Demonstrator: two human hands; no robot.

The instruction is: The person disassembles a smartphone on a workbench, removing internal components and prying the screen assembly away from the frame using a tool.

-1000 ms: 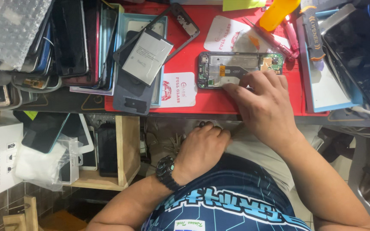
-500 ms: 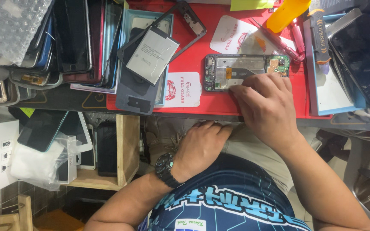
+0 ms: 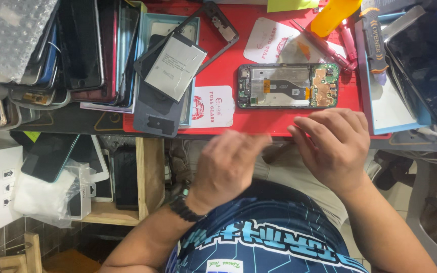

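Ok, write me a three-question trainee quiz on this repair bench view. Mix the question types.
1. True or false: the opened phone with its circuit board exposed lies on the red mat, untouched by either hand.
2. Multiple choice: where is the right hand? A) gripping the yellow bottle B) at the near edge of the mat, just below the phone C) on the stack of screens at the left
3. Fill in: the grey battery rests on a black phone ______.

Key: 1 true. 2 B. 3 frame. Note: the left hand is blurred and lifted in front of the bench edge, holding nothing visible.
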